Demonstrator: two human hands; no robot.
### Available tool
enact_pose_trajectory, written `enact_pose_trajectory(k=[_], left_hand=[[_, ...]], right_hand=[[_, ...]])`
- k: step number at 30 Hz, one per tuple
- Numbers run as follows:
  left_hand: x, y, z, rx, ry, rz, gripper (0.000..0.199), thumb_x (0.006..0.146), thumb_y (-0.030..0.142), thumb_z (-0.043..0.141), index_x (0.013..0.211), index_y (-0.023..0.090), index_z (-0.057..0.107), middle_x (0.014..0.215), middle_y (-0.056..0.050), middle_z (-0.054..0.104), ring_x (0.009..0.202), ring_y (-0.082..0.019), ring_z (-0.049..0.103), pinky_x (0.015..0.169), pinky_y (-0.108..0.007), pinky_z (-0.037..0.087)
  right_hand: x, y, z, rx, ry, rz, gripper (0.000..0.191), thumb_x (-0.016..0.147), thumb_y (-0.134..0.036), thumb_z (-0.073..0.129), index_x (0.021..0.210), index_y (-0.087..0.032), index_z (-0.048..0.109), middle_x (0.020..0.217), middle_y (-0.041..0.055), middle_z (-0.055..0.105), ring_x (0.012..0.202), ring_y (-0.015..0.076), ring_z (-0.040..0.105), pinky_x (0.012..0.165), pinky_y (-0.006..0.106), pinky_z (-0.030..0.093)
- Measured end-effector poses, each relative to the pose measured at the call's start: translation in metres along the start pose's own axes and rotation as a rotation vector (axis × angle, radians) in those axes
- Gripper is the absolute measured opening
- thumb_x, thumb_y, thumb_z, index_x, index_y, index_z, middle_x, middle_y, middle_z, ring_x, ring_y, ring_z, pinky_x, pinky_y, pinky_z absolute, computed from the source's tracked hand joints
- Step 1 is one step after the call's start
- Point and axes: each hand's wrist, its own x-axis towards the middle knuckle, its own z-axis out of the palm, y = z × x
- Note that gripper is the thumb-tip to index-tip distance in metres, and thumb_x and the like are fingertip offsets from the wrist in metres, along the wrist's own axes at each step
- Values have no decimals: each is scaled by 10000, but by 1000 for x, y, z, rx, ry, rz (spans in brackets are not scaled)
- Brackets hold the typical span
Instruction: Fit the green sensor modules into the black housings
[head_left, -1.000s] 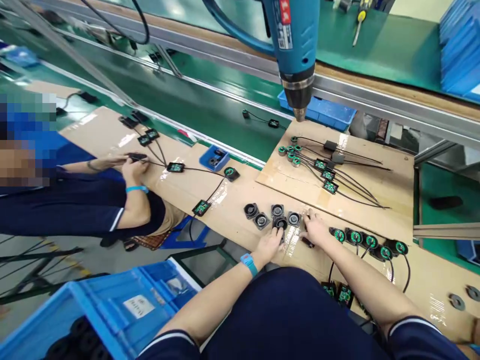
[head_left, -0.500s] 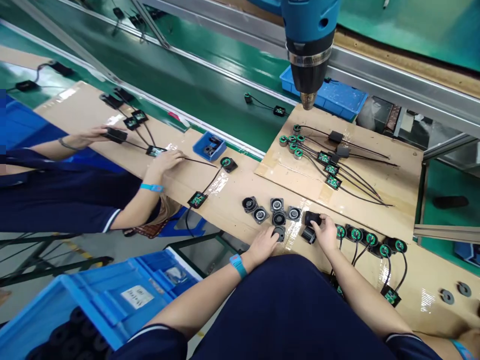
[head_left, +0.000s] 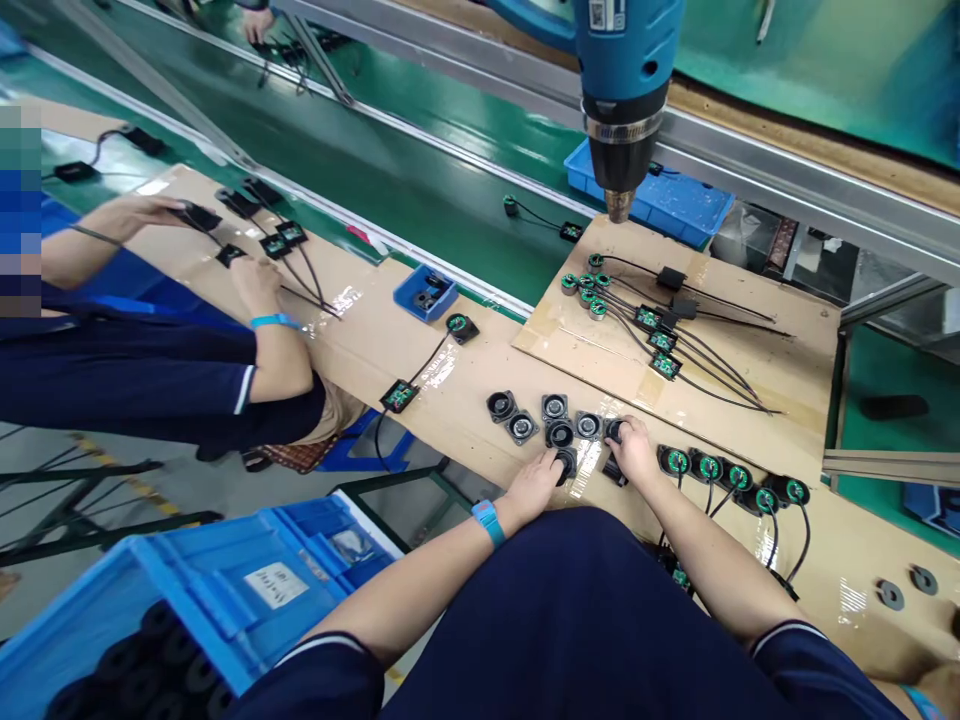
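Observation:
My left hand (head_left: 534, 487) is closed at the fingertips on the edge of a black square-flanged housing (head_left: 568, 465) lying on the cardboard. With bent fingers, my right hand (head_left: 635, 452) grips a dark round housing (head_left: 613, 429), partly covered by the fingers. Below that hand lies another black part (head_left: 613, 470), half hidden. Several similar round-centred housings (head_left: 559, 433) are grouped just beyond my left hand. To the right of my right hand is a row of black housings fitted with green circuit boards (head_left: 706, 466), their black cables running toward me.
A heat gun (head_left: 628, 100) hangs nozzle-down above a raised cardboard sheet (head_left: 555, 345) bearing cabled boards (head_left: 661, 342). A small blue bin (head_left: 425, 293) stands left. On that side a co-worker's hands (head_left: 259, 285) handle cabled parts. A blue crate (head_left: 225, 570) stands lower left.
My right hand has moved slightly left with the dark housing, nearer the group. The housing under my left fingers has shifted and turned a little. The co-worker's hands have moved left.

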Motion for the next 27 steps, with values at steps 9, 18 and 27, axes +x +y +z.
enact_pose_trajectory(k=[9,18,27], left_hand=[[7,24,-27,-46,65,299,196,919,311,634,1042,157,630,1329,-195,574,1285,-331,525,1110,-517,448],[60,70,1,-279,-156,348,512,790,85,617,1294,116,531,1527,-212,427,1398,-321,470,1162,-458,427],[62,57,9,-420,-113,266,466,852,111,570,1309,161,496,1461,-187,504,1331,-289,529,1115,-481,454]], right_hand=[[-97,-1,-28,127,187,316,465,872,-679,534,748,-233,493,652,52,599,607,230,574,590,358,467],[-95,-6,9,342,161,430,342,696,-529,586,646,-267,373,520,-27,485,480,173,464,492,299,358],[-84,4,6,343,182,300,275,779,-456,636,681,-228,516,623,3,561,605,192,542,604,304,454]])
